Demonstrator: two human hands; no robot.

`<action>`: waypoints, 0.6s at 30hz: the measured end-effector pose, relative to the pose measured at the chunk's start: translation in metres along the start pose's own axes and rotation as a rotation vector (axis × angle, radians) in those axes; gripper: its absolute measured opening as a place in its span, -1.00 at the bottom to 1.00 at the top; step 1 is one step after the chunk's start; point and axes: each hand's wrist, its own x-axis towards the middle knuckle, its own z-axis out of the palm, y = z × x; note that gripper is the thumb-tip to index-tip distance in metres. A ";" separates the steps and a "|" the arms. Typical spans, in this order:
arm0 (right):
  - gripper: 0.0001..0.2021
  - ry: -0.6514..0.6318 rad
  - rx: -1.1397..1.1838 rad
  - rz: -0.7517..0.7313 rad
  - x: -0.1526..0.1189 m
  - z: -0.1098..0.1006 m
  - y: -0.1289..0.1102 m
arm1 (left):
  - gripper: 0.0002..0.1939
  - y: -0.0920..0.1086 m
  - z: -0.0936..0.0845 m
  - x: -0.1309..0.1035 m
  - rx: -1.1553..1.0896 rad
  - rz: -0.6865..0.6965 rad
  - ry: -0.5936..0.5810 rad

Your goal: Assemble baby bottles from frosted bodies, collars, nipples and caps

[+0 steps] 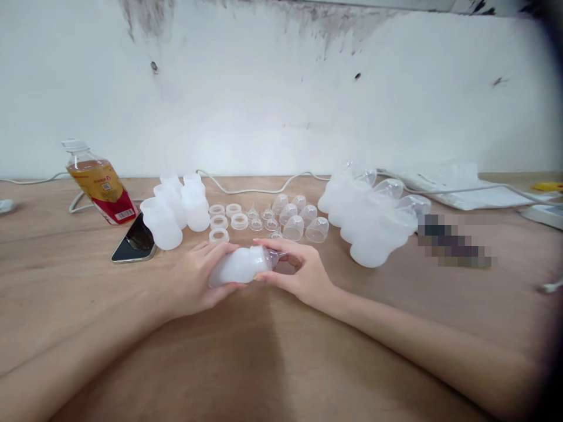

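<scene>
Brown tabletop [237,375] meets a stained wall [246,88]; over it, the left hand [196,281] curls round the base of the bottle [237,266], the right hand [310,272] grips its collar end, the bottle sideways, milky white, 1 clear nipple [272,258]

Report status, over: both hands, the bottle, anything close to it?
Left hand around bottle; right hand at its collar. Bottle held sideways. Rings, caps just beyond.
</scene>
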 end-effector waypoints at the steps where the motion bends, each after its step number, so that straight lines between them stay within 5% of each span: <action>1: -0.55 0.019 0.019 0.032 -0.001 0.001 -0.001 | -0.64 0.000 0.004 -0.001 0.049 0.028 0.076; 5: -0.54 0.079 0.101 0.132 -0.005 0.008 -0.006 | -0.68 0.000 0.015 -0.003 0.238 0.114 0.252; 12: -0.61 0.191 0.251 0.245 -0.006 0.018 -0.010 | -0.74 0.002 0.018 -0.001 0.084 0.002 0.233; 18: -0.65 0.158 0.246 0.203 -0.006 0.017 -0.009 | -0.73 0.002 0.022 -0.004 0.069 -0.006 0.230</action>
